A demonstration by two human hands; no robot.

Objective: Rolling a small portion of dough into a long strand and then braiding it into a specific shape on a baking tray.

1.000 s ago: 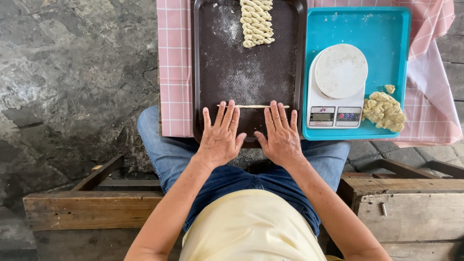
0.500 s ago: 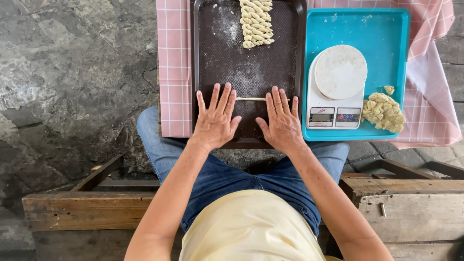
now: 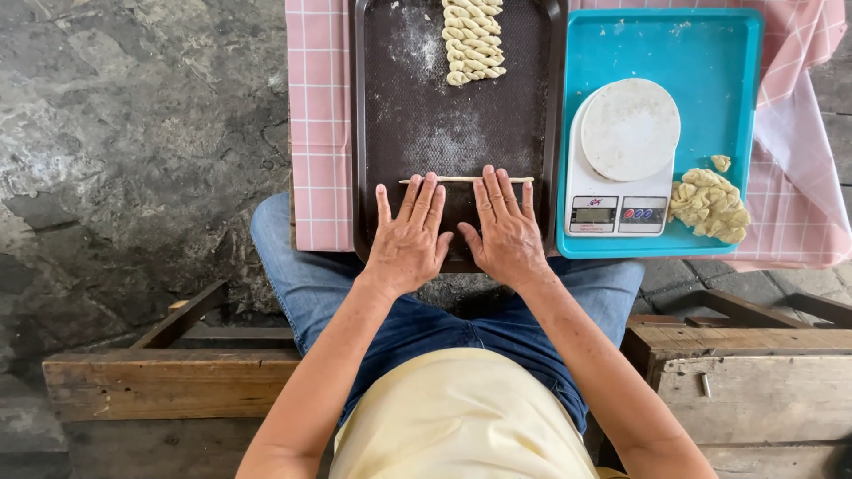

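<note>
The left hand (image 3: pixel 406 238) and right hand (image 3: pixel 508 232) lie flat and open, palms down, fingers spread and straight, side by side on the near end of the dark tray (image 3: pixel 373 133). Neither grips anything; their fingertips rest on a thin dough rope (image 3: pixel 466 180) that runs crosswise under them, its ends poking out past both hands.

The rope looks soft, light and pale, thin as a pencil, so it would likely stretch or tear if lifted by one end; it seems best taken gently at both ends or rolled under flat fingers. Flour dusts the tray around it, which should keep it from sticking.

The tray is dark, finely textured plastic with a raised rim. At its far end lies a stack of twisted dough pieces (image 3: pixel 472 40), braided and matte. Right of the tray sits a smooth turquoise tray (image 3: pixel 710 53) with a white kitchen scale (image 3: pixel 621 160) with a round plate, and a lumpy heap of dough bits (image 3: pixel 708 204) beside it. Under both trays lies a pink checked cloth (image 3: pixel 319 133).
</note>
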